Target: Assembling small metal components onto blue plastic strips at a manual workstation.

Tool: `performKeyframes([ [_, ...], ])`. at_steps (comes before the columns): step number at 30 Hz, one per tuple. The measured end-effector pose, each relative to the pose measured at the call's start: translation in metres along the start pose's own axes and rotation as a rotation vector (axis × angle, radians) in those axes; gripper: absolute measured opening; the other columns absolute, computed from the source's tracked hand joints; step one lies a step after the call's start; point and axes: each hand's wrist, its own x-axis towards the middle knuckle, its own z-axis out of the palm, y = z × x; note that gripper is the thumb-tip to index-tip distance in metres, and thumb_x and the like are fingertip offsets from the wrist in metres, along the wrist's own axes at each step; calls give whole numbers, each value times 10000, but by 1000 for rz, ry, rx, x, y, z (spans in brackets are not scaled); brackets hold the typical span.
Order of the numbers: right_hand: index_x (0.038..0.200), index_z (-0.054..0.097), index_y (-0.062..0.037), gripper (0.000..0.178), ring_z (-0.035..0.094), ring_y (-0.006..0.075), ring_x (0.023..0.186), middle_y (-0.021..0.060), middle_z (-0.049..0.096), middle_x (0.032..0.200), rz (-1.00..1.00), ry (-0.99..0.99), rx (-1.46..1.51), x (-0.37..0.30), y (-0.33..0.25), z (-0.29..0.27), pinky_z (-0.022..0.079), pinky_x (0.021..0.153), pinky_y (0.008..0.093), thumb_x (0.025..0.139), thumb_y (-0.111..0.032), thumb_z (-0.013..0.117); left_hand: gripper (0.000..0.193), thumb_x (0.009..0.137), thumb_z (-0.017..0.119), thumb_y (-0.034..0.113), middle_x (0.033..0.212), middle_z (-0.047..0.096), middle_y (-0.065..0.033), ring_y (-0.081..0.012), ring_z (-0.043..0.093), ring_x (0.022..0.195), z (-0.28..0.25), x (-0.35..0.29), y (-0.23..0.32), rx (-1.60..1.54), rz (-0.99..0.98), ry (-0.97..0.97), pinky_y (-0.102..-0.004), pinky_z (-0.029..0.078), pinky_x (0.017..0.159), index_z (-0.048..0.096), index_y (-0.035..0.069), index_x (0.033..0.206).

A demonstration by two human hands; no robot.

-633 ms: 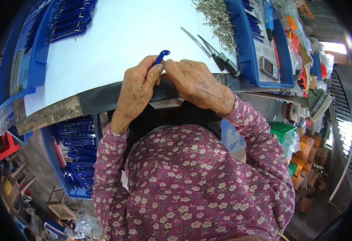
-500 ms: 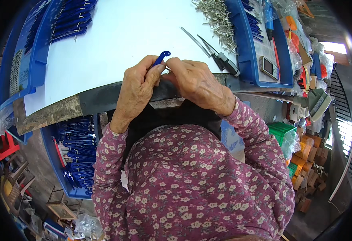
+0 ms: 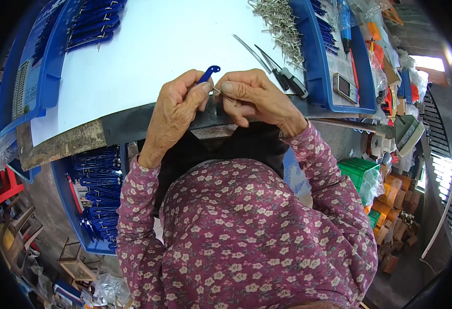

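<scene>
My left hand [image 3: 177,105] is closed in a pinch on a blue flat strip [image 3: 209,73], whose rounded end with small holes sticks up past the fingers. Close beside it, my right hand [image 3: 259,98] pinches a small metal pin [image 3: 216,90] between thumb and forefinger, its other fingers curled loosely below. The pin lies right by the left fingertips; whether it touches the strip I cannot tell. Both hands are over the near edge of the worktable [image 3: 143,77], which has a white covering. Most of the strip is hidden inside my left hand.
A heap of metal pins [image 3: 280,26] lies at the far right, with a grey-handled screwdriver [image 3: 297,83] nearer. Blue strips [image 3: 94,26] are piled far left. Blue trays flank the surface; the right one holds a phone [image 3: 345,87]. Below left, a blue bin [image 3: 66,206] holds more strips.
My right hand has turned and drawn slightly away from the left, its fingers opening below the pinch so the metal pin shows. My left hand stays almost still with the blue strip.
</scene>
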Motion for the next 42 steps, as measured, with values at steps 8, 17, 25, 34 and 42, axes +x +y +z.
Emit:
performKeyframes([
  [8, 866, 555, 45, 249, 234, 38, 435, -40, 331, 528, 88, 76, 500, 2, 20, 12, 222, 369, 161, 908, -189, 482, 159, 902, 447, 102, 609, 483, -17, -73, 431, 543, 5, -4, -3, 117, 98, 48, -214, 357, 492, 537, -26, 930],
  [17, 847, 559, 47, 202, 281, 28, 442, -47, 389, 552, 1, 138, 169, 4, 7, 12, 237, 378, 182, 888, -146, 515, 177, 890, 467, 115, 573, 483, -33, -87, 445, 516, 4, -3, -2, 214, 89, 76, -240, 364, 481, 547, -31, 951],
  [25, 906, 549, -20, 243, 522, 295, 469, 151, 517, 571, -676, 283, -1487, 11, 12, 16, 385, 426, 306, 700, -56, 674, 175, 889, 468, 123, 551, 465, -25, -83, 424, 495, 4, 1, -4, 242, 96, 113, -239, 337, 455, 550, -28, 922],
  [34, 944, 549, 32, 262, 469, 64, 515, -2, 484, 592, -39, 103, -330, 8, 3, 4, 387, 478, 199, 898, -222, 505, 154, 886, 467, 95, 560, 462, -40, -88, 418, 491, 0, -4, -3, 256, 136, 107, -247, 347, 455, 539, -33, 930],
  [42, 900, 583, 49, 247, 260, 37, 414, -30, 388, 524, 45, -44, 438, 14, 22, 6, 209, 363, 167, 895, -187, 511, 168, 888, 470, 85, 592, 494, -61, -104, 457, 506, 3, -7, -8, 230, 233, 147, -250, 376, 468, 533, -29, 994],
])
